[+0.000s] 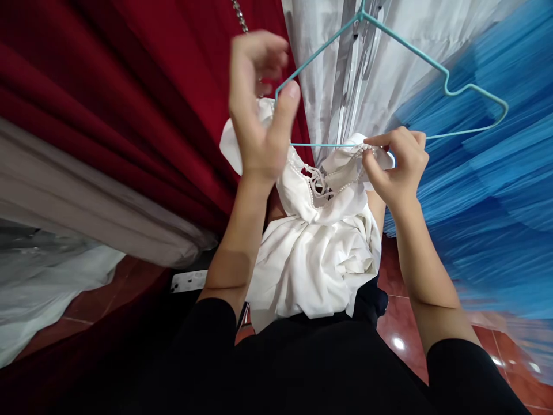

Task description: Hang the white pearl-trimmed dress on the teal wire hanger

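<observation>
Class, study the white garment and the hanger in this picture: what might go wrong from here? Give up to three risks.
1. The right hand pinches the white garment at the lower bar of the hanger; if it loosens, this side might slip, as the hanger's right end is bare.
2. The pearl-like beads along the garment's edge might snag if tugged.
3. The looped laces could catch on the hanger.

The left hand (259, 129) blurs, hiding part of the pearl-trimmed white garment (311, 253) behind it. Above both hands, the top edge cuts off the turquoise hanger (401, 40); the right hand (401, 167) covers some of its lower bar (324, 145).
</observation>
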A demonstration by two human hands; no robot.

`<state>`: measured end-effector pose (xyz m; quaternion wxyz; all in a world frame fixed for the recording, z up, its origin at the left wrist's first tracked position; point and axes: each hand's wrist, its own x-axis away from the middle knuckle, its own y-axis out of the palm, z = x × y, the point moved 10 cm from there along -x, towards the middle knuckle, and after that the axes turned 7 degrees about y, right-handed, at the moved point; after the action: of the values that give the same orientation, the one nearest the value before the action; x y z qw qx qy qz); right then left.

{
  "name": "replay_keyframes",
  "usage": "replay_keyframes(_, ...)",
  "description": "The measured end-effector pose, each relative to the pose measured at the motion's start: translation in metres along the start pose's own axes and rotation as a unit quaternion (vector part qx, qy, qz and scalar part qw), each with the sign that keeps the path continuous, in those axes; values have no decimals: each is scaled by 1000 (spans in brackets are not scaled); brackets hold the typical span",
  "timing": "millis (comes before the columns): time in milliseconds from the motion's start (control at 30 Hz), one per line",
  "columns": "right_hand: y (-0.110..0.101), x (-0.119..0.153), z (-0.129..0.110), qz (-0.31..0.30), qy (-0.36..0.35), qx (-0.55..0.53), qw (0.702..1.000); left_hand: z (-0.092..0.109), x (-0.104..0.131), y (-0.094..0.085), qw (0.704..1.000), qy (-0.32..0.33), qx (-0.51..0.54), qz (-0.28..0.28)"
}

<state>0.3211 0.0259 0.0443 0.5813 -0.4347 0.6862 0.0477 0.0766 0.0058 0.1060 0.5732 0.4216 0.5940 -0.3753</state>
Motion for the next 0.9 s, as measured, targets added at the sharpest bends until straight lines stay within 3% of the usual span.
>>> replay_keyframes(33,1,0,0,-2,-1,3,1000,3,6,17,997,-53,11,-50)
replay_keyframes(67,3,0,0,-5,0,7,1000,-4,20,39,979,-156,11,-129)
replay_keyframes(100,4,0,1,-7,0,9,1000,2,34,56,962,-196,16,-188)
replay_keyframes(167,4,2,0,-5,-4,10,1000,14,58,78,933,-230,-9,-278)
replay_keyframes(233,2,8,-3,6,-24,-1,1000,20,74,87,915,-239,-49,-322)
replay_keyframes(300,-8,18,-5,45,-56,-23,997,19,78,85,909,-248,-75,-327)
replay_keyframes(367,-30,30,3,126,-69,-45,989,16,75,78,910,-250,-78,-320)
replay_keyframes(467,-65,38,48,229,2,-40,973,13,68,69,913,-248,-63,-318)
replay_keyframes(567,-96,22,100,259,82,-63,960,12,66,64,912,-251,-44,-322)
replay_keyframes(600,-112,16,110,299,81,-73,948,13,66,63,912,-253,-40,-321)
replay_keyframes(667,-130,-9,118,302,67,-85,947,14,65,62,912,-255,-34,-318)
replay_keyframes(700,-138,-21,117,312,52,-97,944,14,66,62,912,-258,-31,-318)
replay_keyframes(800,-135,-60,102,276,39,-139,950,15,66,63,911,-261,-24,-317)
replay_keyframes(900,-108,-87,63,202,1,-140,969,15,66,63,913,-256,-30,-316)
